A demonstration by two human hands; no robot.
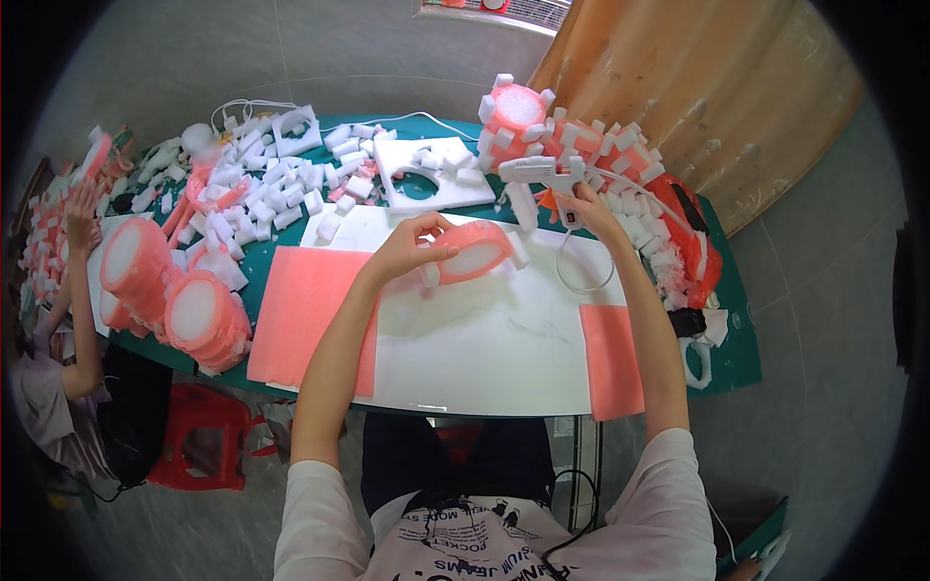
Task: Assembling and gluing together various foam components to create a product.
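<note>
My left hand (415, 244) grips a round pink foam ring with a white centre (473, 254), held on edge just above the white foam sheet (484, 334). A small white foam block sits under my left fingers at the ring's rim. My right hand (584, 205) holds a white glue gun (541, 172) by its handle, nozzle pointing left, a little above and to the right of the ring. The gun's white cord (581, 281) loops down onto the sheet.
Pink foam sheets (310, 310) (612, 358) lie on a green table (741, 353). Finished pink-and-white rings (199, 315) (518, 111) are stacked left and behind. Loose white foam blocks (262, 189) and a cut-out white slab (426, 174) cover the back. Another person's arm (82, 290) works at left; a red stool (199, 436) stands below.
</note>
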